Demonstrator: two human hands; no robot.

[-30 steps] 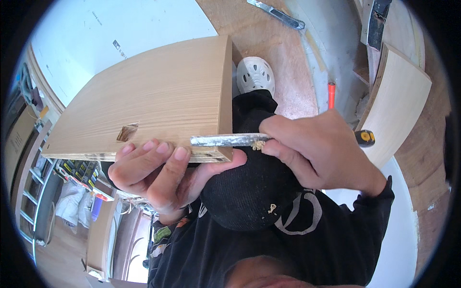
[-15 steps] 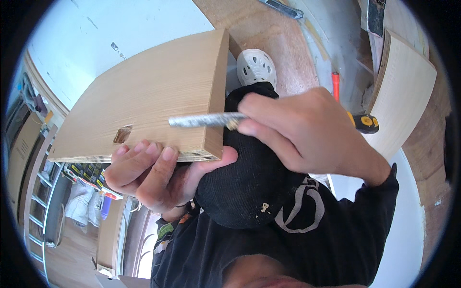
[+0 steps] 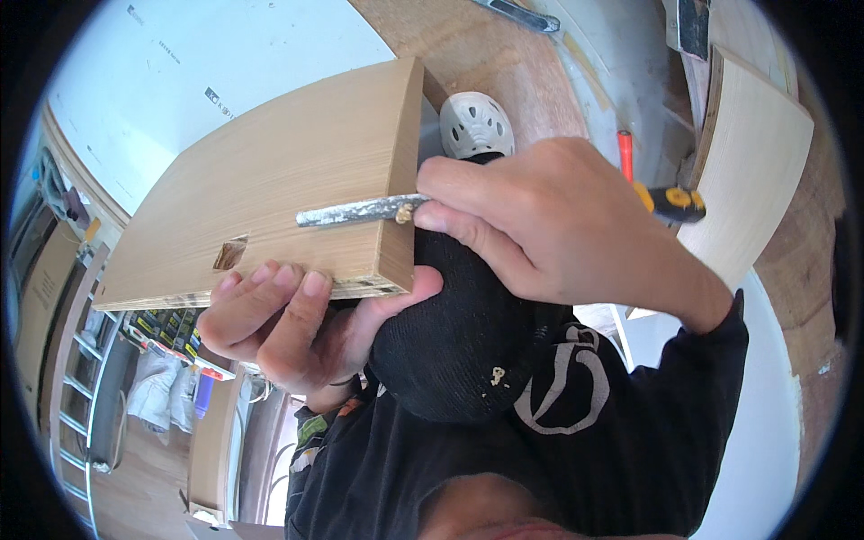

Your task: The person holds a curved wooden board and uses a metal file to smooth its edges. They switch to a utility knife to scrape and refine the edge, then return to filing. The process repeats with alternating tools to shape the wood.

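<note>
A light wooden board (image 3: 288,189) with a small rectangular notch (image 3: 229,255) lies tilted over my knee, which is clad in black cloth (image 3: 459,342). My left hand (image 3: 297,328) grips the board's near edge from below, fingers curled over the plywood rim. My right hand (image 3: 549,220) holds a chisel-like tool; its grey, paint-flecked metal blade (image 3: 355,212) lies flat across the board's surface near the right end. The tool's yellow and black handle end (image 3: 673,202) sticks out behind my right hand.
A white perforated shoe (image 3: 475,126) shows beyond the board. An orange pencil-like tool (image 3: 624,151) and a curved wooden panel (image 3: 751,162) lie at the right. A brown floor sheet (image 3: 486,45) and a white panel (image 3: 216,63) are behind. Shelves stand at the left.
My right hand has slid the blade further left and up across the board's face. The left hand keeps its grip on the board's edge.
</note>
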